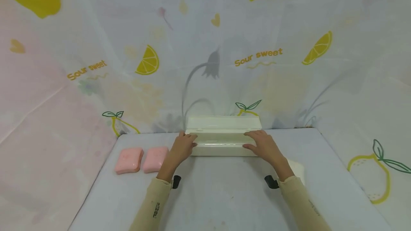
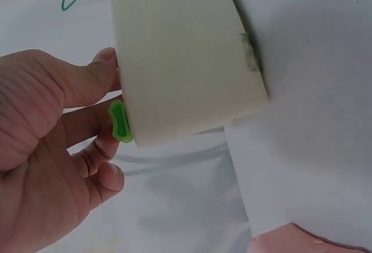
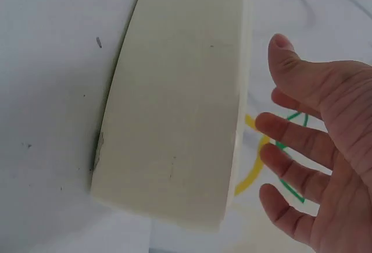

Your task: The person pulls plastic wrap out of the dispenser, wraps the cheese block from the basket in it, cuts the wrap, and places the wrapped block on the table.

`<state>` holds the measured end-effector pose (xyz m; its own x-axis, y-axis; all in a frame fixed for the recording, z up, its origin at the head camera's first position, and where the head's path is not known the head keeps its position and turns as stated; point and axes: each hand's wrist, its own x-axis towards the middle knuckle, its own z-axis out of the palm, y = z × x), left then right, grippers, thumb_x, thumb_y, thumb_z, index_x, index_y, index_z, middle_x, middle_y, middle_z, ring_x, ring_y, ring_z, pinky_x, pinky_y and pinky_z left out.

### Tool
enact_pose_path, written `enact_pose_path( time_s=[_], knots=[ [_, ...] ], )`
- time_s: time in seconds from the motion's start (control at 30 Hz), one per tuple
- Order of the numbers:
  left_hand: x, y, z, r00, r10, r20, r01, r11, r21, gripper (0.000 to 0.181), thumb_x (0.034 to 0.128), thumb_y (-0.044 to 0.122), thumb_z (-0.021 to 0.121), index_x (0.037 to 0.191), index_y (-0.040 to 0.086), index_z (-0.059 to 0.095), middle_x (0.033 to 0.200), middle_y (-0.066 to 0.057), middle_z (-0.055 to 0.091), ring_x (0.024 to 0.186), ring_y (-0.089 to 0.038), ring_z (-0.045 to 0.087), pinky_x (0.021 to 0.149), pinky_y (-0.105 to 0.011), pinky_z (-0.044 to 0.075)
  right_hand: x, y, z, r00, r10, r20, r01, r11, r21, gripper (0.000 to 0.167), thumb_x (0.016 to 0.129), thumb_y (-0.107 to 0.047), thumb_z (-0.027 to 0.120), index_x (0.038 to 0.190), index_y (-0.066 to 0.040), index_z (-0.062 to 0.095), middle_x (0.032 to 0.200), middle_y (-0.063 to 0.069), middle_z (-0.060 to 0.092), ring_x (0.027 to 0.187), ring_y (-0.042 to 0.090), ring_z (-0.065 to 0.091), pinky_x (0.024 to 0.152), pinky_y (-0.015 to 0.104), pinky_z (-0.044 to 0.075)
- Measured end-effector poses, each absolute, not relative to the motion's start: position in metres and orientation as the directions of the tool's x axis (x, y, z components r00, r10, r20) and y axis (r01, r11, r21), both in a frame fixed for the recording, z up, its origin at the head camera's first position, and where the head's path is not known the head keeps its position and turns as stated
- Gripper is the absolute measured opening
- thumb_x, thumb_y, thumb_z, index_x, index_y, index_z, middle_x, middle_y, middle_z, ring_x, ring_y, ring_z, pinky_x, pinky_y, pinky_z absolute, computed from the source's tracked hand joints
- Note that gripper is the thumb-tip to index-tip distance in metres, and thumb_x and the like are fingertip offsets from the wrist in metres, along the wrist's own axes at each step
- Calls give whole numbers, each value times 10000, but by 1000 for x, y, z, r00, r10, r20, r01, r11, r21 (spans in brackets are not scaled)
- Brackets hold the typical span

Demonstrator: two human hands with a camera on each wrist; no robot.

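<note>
A long cream-white box (image 1: 224,150) lies across the back of the table, its lid (image 1: 224,122) raised behind it. A green clip-like piece (image 2: 120,122) sits on the box's edge at the left end. My left hand (image 1: 182,148) is at that end, thumb against the edge and fingers loosely bent near the green piece; the fingertips are partly hidden. At the other end, my right hand (image 1: 265,146) has its thumb and fingers spread. In the right wrist view, a gap shows between those fingers and the box.
Two pink, rounded-square blocks (image 1: 129,160) (image 1: 155,159) lie on the white table (image 1: 221,191), left of my left forearm. A whitish rounded object (image 1: 298,171) is partly hidden behind my right forearm. A lemon-printed cloth (image 1: 205,92) hangs close behind the box.
</note>
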<state>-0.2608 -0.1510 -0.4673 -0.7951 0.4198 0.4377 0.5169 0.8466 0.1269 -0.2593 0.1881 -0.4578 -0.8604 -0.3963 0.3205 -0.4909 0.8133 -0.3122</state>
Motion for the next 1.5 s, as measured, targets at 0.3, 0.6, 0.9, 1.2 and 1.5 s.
enact_pose_path(
  time_s=[0.3,0.6,0.9,1.2,1.5],
  knots=[
    [-264,-150,-465,-848,395,354,487,845,222,43,857,69,730,841,99,757,800,-39,719,748,-265,489,625,-397,411,-271,171,-465,-897,-435,71,-435,847,-305,274,1004,-312,560,1112,-90,678,1020,39,714,935,282,657,841,565,446],
    [-270,-155,-466,-889,399,226,453,843,291,71,907,86,686,914,81,757,899,-44,730,790,-246,490,688,-408,403,-271,170,-461,-884,-467,38,-424,762,-489,210,996,-224,588,853,-74,624,695,-36,504,626,114,447,582,298,392],
    [-271,-155,-461,-910,403,95,412,858,307,99,958,106,623,917,82,710,896,-37,702,857,-264,495,746,-436,400,-275,167,-459,-900,-434,-36,-359,787,-501,244,994,-261,590,832,-80,565,702,0,485,648,144,454,588,312,386],
    [-273,-157,-461,-905,421,70,419,845,334,90,972,124,608,964,97,693,873,-13,678,867,-253,468,765,-429,366,-277,165,-458,-909,-404,-103,-323,840,-436,354,1002,-383,550,806,-90,585,674,-6,491,628,143,461,576,307,383],
    [-277,-156,-461,-899,433,70,425,823,377,98,971,112,606,1006,81,692,926,-10,689,876,-236,444,759,-419,337,-283,168,-462,-891,-454,-21,-374,759,-533,430,982,-341,598,623,-111,548,550,-71,362,526,90,351,507,262,306]
  ],
)
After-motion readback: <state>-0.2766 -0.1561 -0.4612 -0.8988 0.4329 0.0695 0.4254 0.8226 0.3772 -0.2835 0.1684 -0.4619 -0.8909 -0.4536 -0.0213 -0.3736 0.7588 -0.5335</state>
